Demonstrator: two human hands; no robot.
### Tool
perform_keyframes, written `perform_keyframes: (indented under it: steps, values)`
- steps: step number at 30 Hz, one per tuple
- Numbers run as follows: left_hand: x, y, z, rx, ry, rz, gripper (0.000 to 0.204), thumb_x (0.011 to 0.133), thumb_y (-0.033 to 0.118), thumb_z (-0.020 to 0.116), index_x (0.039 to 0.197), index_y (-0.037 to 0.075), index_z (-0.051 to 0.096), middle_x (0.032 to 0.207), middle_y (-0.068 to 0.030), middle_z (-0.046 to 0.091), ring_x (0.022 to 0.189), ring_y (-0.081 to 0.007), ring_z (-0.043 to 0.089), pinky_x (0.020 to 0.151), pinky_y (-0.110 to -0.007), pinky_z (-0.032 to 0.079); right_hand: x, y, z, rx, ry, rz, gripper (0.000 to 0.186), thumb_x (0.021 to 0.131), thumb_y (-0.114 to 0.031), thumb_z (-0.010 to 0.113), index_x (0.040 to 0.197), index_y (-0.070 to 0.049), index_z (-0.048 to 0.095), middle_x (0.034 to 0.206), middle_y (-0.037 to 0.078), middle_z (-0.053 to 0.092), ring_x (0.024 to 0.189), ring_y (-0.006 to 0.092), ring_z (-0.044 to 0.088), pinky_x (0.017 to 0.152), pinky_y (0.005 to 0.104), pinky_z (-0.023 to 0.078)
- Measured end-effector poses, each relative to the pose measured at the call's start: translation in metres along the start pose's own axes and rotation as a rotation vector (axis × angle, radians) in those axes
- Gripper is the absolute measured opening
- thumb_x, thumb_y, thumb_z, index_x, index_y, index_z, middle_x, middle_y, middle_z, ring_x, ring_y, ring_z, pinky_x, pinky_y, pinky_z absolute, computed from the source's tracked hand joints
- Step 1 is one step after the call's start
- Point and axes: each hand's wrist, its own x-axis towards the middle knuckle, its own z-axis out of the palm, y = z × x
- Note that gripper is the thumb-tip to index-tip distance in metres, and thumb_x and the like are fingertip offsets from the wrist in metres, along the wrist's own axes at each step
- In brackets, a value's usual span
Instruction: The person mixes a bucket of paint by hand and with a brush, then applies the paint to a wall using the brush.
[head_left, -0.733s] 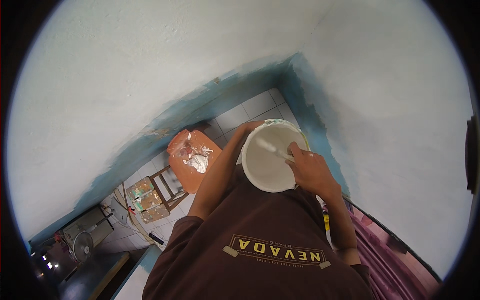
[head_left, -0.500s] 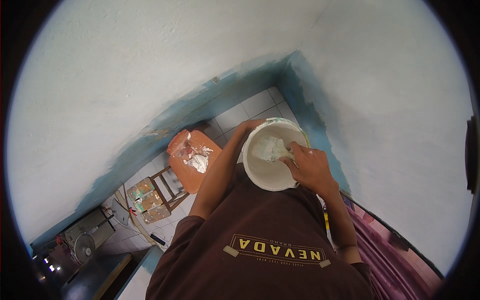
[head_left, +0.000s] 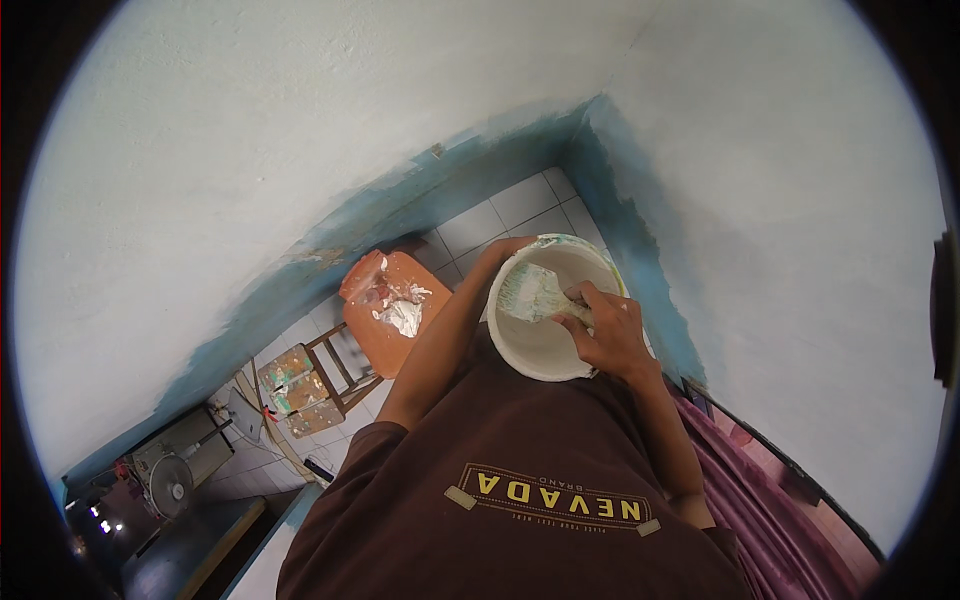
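My left hand (head_left: 512, 248) grips the far-left rim of a white plastic bucket (head_left: 535, 356), held against the front of my dark shirt. In my right hand (head_left: 612, 335) is the handle of a wide paint brush (head_left: 530, 292), closed in my fingers, with its pale, paint-crusted head inside the bucket over whitish paint. The bucket's rim carries greenish and white smears. Most of the fingers of my left hand are hidden behind the bucket.
An orange plastic container (head_left: 380, 340) with white spatters and a paint-stained wooden stool (head_left: 310, 390) stand on white floor tiles (head_left: 500, 205). A fan (head_left: 170, 480) is at lower left. Walls (head_left: 760, 180) painted white over blue form a corner. A purple curtain (head_left: 760, 500) hangs lower right.
The brush in my right hand has swung from a blurred, edge-on position to flat, its head now further left inside the bucket. My view has shifted slightly.
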Motion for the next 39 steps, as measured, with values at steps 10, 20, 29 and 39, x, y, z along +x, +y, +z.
perform_keyframes:
  steps: [10,20,29,39]
  values:
    - [0.002,-0.003,0.004,-0.002,-0.004,-0.011,0.047,0.097,0.032,0.059,0.133,0.002,0.058,0.124,-0.0140,0.064,0.107,-0.0201,0.061,0.094,-0.035,0.049,-0.005,0.001,0.004,0.010,0.007,-0.026,0.030,0.083,-0.023,0.077,0.102,-0.005,0.061,0.088,0.014,0.072,0.078,0.0327,0.070,0.067,0.0396,0.053]
    - [0.004,0.006,-0.001,0.030,-0.037,-0.024,0.046,0.097,0.032,0.060,0.131,0.002,0.058,0.123,-0.0140,0.065,0.105,-0.0201,0.062,0.093,-0.035,0.049,-0.003,-0.013,-0.042,-0.341,-0.164,0.006,0.034,0.088,-0.023,0.070,0.110,-0.006,0.052,0.091,0.015,0.071,0.080,0.0365,0.068,0.065,0.0452,0.052]
    - [0.011,0.014,-0.006,0.059,-0.059,-0.036,0.046,0.096,0.032,0.060,0.130,0.001,0.059,0.121,-0.0140,0.065,0.103,-0.0201,0.063,0.091,-0.035,0.050,-0.002,0.002,-0.035,-0.200,-0.029,-0.049,0.040,0.084,-0.022,0.074,0.116,-0.008,0.056,0.091,0.014,0.069,0.084,0.0333,0.068,0.070,0.0419,0.052]
    - [0.017,0.018,-0.009,0.036,-0.015,-0.024,0.046,0.096,0.032,0.061,0.129,0.001,0.060,0.120,-0.0140,0.066,0.101,-0.0202,0.063,0.090,-0.035,0.051,-0.001,0.006,-0.015,0.045,0.070,-0.037,0.038,0.076,-0.016,0.079,0.109,-0.008,0.064,0.092,0.012,0.071,0.084,0.0299,0.068,0.077,0.0397,0.051]
